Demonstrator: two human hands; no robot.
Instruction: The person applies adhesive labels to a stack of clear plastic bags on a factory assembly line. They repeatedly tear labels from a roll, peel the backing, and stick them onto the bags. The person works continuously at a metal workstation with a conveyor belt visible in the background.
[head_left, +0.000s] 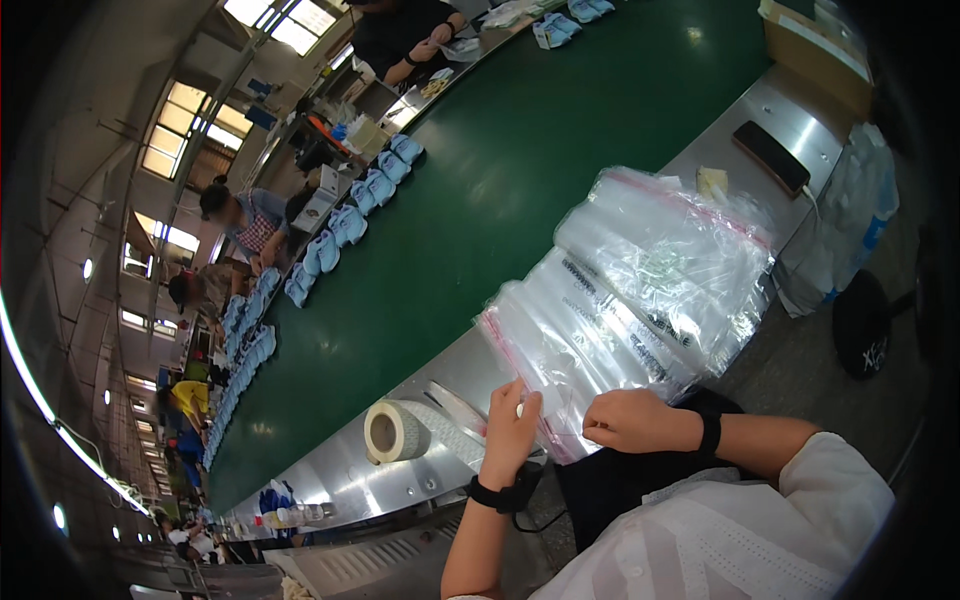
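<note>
A stack of clear zip-top plastic bags (640, 270) with pinkish seal strips and dark print lies fanned over the metal ledge, reaching to my lap. My left hand (512, 430) is at the near left corner of the top bag, thumb and forefinger closed on its edge. Close by on the right, my right hand (630, 420) rests on the lower edge of the bags with its fingers curled in; what they grip, if anything, is hidden. Left of my left hand stands a roll of white labels (397, 432), its backing strip (450, 437) trailing toward my wrist.
Beyond the ledge runs a green conveyor belt (480, 200), with light blue shoes (345, 225) lined along its far side. A dark phone (771, 158) on a cable and a cardboard box (820, 60) sit at right. Other people (250, 220) work across the belt.
</note>
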